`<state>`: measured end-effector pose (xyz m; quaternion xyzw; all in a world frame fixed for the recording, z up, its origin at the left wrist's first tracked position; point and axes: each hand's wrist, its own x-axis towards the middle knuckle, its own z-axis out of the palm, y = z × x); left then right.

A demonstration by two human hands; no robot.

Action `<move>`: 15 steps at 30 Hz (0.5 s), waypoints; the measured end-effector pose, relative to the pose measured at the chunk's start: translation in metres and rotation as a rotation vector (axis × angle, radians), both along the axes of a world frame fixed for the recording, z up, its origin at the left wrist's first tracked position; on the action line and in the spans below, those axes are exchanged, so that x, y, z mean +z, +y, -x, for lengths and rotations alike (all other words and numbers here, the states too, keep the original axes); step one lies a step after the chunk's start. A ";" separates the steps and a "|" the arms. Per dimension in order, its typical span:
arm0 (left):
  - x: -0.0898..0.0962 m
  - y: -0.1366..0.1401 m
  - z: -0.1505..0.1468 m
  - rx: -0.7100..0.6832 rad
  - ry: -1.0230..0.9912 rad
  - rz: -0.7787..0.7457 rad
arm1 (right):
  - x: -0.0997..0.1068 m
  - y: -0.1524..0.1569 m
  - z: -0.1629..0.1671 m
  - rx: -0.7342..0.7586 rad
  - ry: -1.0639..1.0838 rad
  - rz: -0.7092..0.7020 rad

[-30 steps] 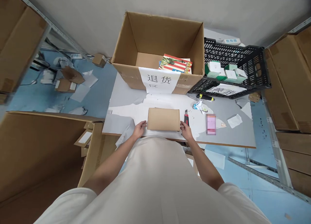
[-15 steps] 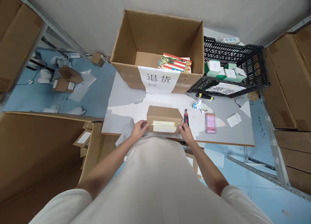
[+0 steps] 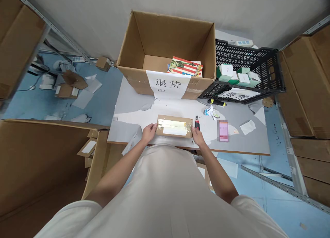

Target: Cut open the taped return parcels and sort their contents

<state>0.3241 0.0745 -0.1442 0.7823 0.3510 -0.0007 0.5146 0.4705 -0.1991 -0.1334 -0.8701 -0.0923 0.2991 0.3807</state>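
Observation:
A small cardboard box point(image 3: 175, 131) with clear tape and a white label on top is at the table's front edge, close to my body. My left hand point(image 3: 149, 132) grips its left end, and my right hand point(image 3: 198, 136) grips its right end; the fingertips are partly hidden by the box. Just right of the box lies a red and black box cutter point(image 3: 197, 122), beside my right hand. A pink phone-like rectangle point(image 3: 223, 131), blurred out, rests farther right on the table point(image 3: 134, 114).
Behind stands a large open carton point(image 3: 134, 73) holding colourful booklets point(image 3: 185, 66). To its right is a black plastic crate point(image 3: 270, 69) with green and white boxes. Crumpled wrapping point(image 3: 211, 111) and a yellow-black tool point(image 3: 217, 102) lie nearby. Another big carton point(image 3: 46, 162) is at left.
The small box has tilted so that its taped, labelled face now points up toward me. Both hands have shifted slightly up with it, still at its two ends.

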 end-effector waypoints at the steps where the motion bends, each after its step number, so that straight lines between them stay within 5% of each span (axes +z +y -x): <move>1: -0.004 0.002 0.004 -0.008 -0.022 0.047 | -0.005 -0.005 0.002 -0.034 0.026 -0.041; 4: -0.020 0.008 0.017 -0.050 -0.065 0.152 | -0.021 -0.017 0.008 -0.080 0.021 -0.109; 8: -0.034 0.006 0.026 -0.214 -0.062 0.138 | -0.036 -0.022 0.017 0.086 -0.047 -0.181; 12: -0.026 0.003 0.021 -0.225 -0.117 0.161 | -0.032 -0.016 0.014 0.130 -0.005 -0.250; 15: -0.009 0.006 0.012 -0.215 -0.098 0.067 | -0.019 -0.013 0.002 0.134 -0.056 -0.171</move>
